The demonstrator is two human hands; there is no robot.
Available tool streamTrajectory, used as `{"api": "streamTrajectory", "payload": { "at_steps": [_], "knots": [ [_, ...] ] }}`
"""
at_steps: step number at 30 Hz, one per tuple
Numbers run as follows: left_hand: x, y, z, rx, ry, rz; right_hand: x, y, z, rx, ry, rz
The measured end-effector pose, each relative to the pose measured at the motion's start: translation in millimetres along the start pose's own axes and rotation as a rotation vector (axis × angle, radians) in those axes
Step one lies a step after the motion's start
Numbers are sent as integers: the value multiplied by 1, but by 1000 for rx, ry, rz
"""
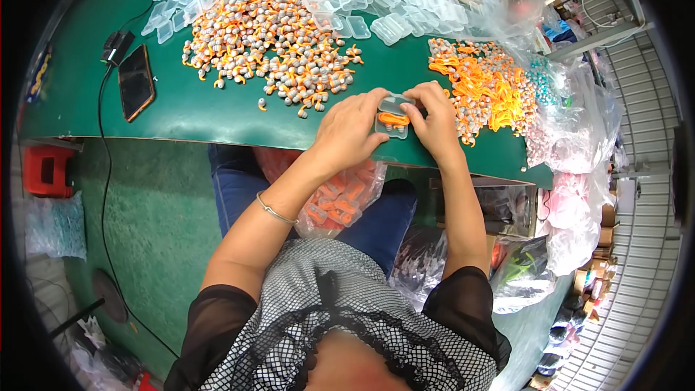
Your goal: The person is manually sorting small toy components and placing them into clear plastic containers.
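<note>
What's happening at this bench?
A person's left hand and right hand hold a small clear plastic box with an orange bundle inside, near the front edge of the green table. A heap of small grey-and-orange pieces lies left of centre, and bright orange looped bundles lie to the right. The box's lid appears open.
</note>
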State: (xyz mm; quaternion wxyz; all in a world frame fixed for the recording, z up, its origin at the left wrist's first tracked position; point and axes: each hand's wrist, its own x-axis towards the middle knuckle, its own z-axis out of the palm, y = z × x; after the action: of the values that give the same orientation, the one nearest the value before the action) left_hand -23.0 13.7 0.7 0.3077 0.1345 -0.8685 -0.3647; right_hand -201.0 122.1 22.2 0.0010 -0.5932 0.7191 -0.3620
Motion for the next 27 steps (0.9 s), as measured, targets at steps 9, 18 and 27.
{"api": "streamTrajectory", "payload": {
  "at_steps": [9,18,27],
  "knots": [
    [-2,-2,4,131,-10,92,-35,-18,-4,37,18,-176],
    [-1,-2,8,136,-12,74,-32,-11,1,152,-77,-20],
    [-2,-2,4,95,-29,45,-44,-26,4,-30,185,-87]
  ]
}}
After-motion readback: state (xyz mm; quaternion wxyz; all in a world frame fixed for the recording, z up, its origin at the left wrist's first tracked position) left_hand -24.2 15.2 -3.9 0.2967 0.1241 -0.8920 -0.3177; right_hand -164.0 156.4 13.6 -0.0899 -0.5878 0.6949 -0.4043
